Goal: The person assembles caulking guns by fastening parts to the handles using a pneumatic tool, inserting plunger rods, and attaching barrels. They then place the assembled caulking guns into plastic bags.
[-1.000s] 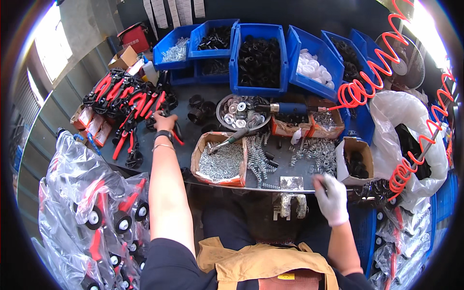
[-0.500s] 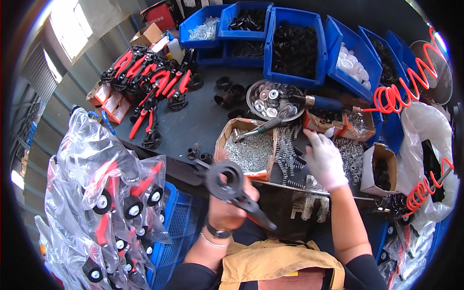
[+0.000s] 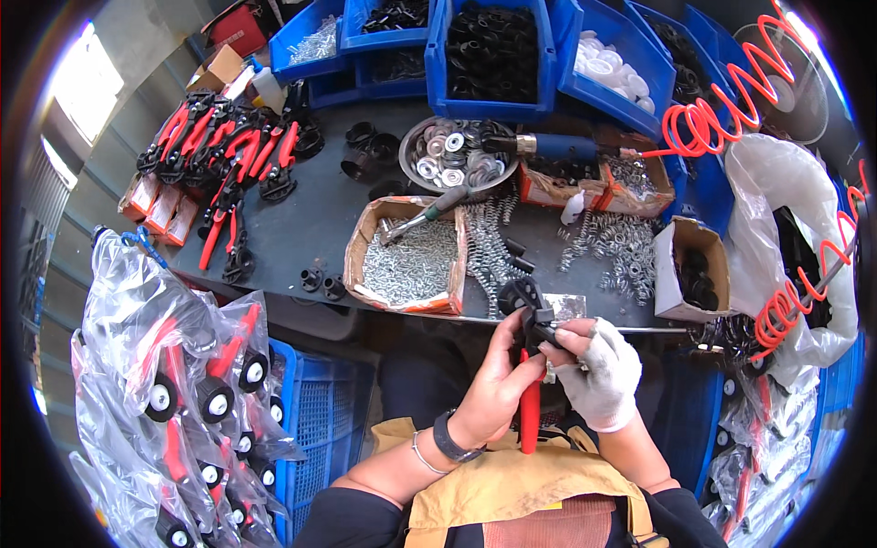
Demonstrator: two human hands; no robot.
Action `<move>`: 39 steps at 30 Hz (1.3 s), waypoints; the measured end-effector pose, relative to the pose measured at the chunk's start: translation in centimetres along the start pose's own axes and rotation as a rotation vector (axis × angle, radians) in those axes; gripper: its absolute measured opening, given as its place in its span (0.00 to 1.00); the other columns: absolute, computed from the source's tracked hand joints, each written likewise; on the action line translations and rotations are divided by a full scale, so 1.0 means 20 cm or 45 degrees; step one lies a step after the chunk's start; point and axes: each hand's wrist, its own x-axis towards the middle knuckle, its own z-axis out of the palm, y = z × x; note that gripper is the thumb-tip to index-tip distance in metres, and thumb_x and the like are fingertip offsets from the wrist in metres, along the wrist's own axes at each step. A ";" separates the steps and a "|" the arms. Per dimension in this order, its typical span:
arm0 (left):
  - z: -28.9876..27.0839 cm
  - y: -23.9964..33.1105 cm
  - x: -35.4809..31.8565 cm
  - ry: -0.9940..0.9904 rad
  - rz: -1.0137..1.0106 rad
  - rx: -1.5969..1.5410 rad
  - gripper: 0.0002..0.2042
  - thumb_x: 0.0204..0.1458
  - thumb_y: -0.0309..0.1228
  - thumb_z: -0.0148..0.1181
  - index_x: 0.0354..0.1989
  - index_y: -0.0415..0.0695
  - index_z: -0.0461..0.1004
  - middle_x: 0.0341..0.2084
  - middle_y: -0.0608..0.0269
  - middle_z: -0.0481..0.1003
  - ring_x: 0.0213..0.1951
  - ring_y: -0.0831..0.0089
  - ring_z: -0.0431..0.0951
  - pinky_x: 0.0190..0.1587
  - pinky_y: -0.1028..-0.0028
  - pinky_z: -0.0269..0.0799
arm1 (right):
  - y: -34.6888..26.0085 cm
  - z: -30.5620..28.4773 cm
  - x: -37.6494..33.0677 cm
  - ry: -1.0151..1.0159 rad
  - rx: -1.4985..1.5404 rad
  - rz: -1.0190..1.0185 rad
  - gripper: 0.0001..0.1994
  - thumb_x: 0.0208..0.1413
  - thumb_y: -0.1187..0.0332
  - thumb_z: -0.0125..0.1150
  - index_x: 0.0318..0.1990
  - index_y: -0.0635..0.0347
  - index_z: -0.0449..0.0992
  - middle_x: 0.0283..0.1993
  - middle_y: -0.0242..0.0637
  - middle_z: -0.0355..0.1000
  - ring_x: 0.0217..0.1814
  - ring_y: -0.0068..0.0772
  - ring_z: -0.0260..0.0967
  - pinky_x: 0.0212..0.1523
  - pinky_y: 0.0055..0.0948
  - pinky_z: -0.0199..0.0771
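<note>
Close to the bench's front edge, my left hand (image 3: 498,384) grips a red-handled black plastic tool (image 3: 529,416). Its round black head points away from me and the red handle hangs down towards my apron. My right hand (image 3: 601,379), in a white glove with bare fingertips, pinches the black part of the same tool from the right. Whether a smaller piece is between those fingertips I cannot tell. Just beyond lie loose coil springs (image 3: 489,242) and short black tubes. An open carton of small screws (image 3: 361,242) is left of them, with a green-handled ratchet tool (image 3: 443,204) resting across it.
A metal bowl of washers (image 3: 408,178) and a blue power driver (image 3: 566,146) with a red coiled hose (image 3: 676,137) lie farther back. Blue bins (image 3: 438,64) line the rear. Similar red-handled tools (image 3: 242,151) are heaped left; bagged ones hang over a blue crate (image 3: 320,411).
The tool came right, in front of my body, and turned so its handle hangs down. My right hand drew back from the springs area to meet it. The view shifted right.
</note>
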 end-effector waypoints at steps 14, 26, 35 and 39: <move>-0.04 0.01 0.03 0.049 -0.099 -0.142 0.17 0.60 0.34 0.45 0.57 0.45 0.57 0.42 0.62 0.67 0.39 0.72 0.71 0.37 0.70 0.71 | 0.56 0.26 0.36 -0.479 -1.059 0.665 0.15 0.50 0.58 0.57 0.32 0.62 0.75 0.36 0.45 0.71 0.37 0.44 0.73 0.39 0.38 0.73; -0.08 0.01 0.09 0.124 -0.109 -0.211 0.18 0.59 0.34 0.49 0.56 0.46 0.59 0.44 0.65 0.69 0.38 0.75 0.72 0.35 0.74 0.71 | 0.60 0.30 0.27 -0.380 -0.897 0.250 0.11 0.44 0.66 0.62 0.34 0.60 0.70 0.35 0.43 0.70 0.39 0.43 0.69 0.40 0.39 0.70; -0.05 0.02 0.08 0.213 -0.051 -0.341 0.16 0.58 0.32 0.51 0.53 0.46 0.61 0.41 0.65 0.70 0.38 0.74 0.73 0.36 0.72 0.72 | 0.33 0.09 0.23 -0.193 0.115 0.550 0.06 0.44 0.74 0.61 0.30 0.62 0.70 0.28 0.42 0.69 0.29 0.42 0.69 0.33 0.29 0.69; -0.04 -0.03 0.10 0.193 0.062 -0.316 0.15 0.54 0.25 0.55 0.50 0.44 0.63 0.37 0.66 0.71 0.37 0.77 0.73 0.40 0.74 0.72 | 0.09 0.01 0.08 -0.139 0.367 0.363 0.11 0.36 0.77 0.68 0.29 0.63 0.72 0.26 0.38 0.69 0.26 0.31 0.69 0.27 0.24 0.68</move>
